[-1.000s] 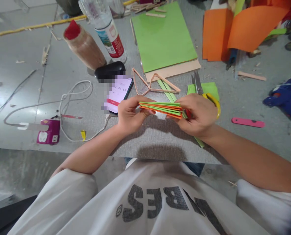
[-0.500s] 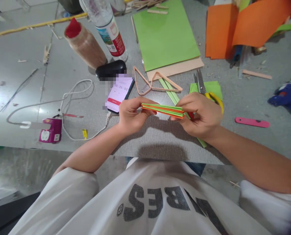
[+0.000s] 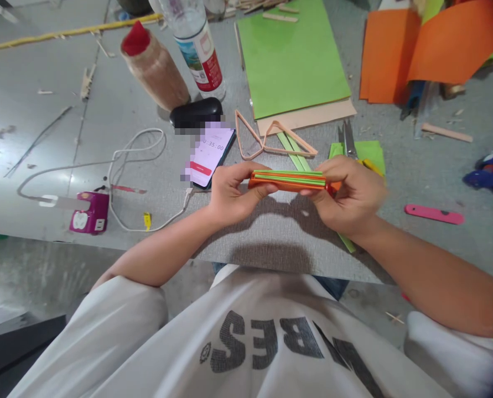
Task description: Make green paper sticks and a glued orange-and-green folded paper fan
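Between my two hands is a small stack of green and orange paper strips (image 3: 287,179), held level above the table near its front edge. My left hand (image 3: 240,192) pinches the stack's left end, thumb below and fingers above. Its right end is pinched by my right hand (image 3: 348,193). Just behind the stack lie two triangular frames of thin tan strips (image 3: 287,138), joined at one corner. Loose green strips (image 3: 292,152) run under my right hand. Scissors with yellow handles (image 3: 349,143) rest on green paper (image 3: 373,152), partly hidden by that hand.
A phone (image 3: 211,152) on a white cable (image 3: 125,149) lies left of the frames. Behind it stand a water bottle (image 3: 198,55) and a red-capped bottle (image 3: 155,72). Green sheets (image 3: 296,61) and orange paper (image 3: 387,55) lie at the back, a pink cutter (image 3: 434,214) at right.
The stack has tilted, so more of its orange front face shows, and its ends are more even. Both hands still pinch it. The whole view has shifted slightly.
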`<state>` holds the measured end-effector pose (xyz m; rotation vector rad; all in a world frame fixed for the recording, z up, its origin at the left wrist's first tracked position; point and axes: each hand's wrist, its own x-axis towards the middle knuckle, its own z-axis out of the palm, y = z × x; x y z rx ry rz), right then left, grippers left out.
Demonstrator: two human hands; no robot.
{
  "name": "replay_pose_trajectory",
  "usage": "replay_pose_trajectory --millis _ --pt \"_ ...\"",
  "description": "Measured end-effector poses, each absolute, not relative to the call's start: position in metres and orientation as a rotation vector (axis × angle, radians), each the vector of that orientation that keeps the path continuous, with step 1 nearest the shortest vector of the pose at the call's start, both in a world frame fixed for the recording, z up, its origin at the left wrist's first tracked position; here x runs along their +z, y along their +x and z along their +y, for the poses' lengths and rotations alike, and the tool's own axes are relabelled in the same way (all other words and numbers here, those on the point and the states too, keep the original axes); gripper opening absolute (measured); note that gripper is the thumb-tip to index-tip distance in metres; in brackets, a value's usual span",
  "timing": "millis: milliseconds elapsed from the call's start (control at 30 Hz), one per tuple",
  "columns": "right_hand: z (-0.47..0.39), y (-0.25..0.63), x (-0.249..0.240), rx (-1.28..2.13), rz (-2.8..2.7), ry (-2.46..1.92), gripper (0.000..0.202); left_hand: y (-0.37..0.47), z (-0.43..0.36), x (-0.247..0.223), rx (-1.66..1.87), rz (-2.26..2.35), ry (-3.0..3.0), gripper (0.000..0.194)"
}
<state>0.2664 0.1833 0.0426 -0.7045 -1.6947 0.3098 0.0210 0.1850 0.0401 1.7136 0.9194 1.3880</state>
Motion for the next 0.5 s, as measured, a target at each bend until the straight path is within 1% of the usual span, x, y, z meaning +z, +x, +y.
replay_pose_trajectory --millis 67,167,300,400,500 --pt "0.186 0.269 0.039 0.290 -1.707 -0.721 0.042 0.021 0.187 0.038 1.416 0.948 1.718 0.059" --pt "0.190 0.276 0.033 0.312 -1.755 -0.763 0.043 0.021 0.188 0.039 1.451 0.934 1.741 0.061" --pt "0.190 0.281 0.028 0.357 -1.768 -0.840 0.053 0.020 0.188 0.042 1.425 0.937 1.716 0.063" --pt "0.188 0.281 0.029 0.384 -1.775 -0.897 0.055 0.019 0.188 0.041 1.403 0.943 1.733 0.062" --pt "0.186 0.280 0.033 0.423 -1.776 -0.893 0.052 0.018 0.189 0.037 1.430 0.939 1.823 0.053"
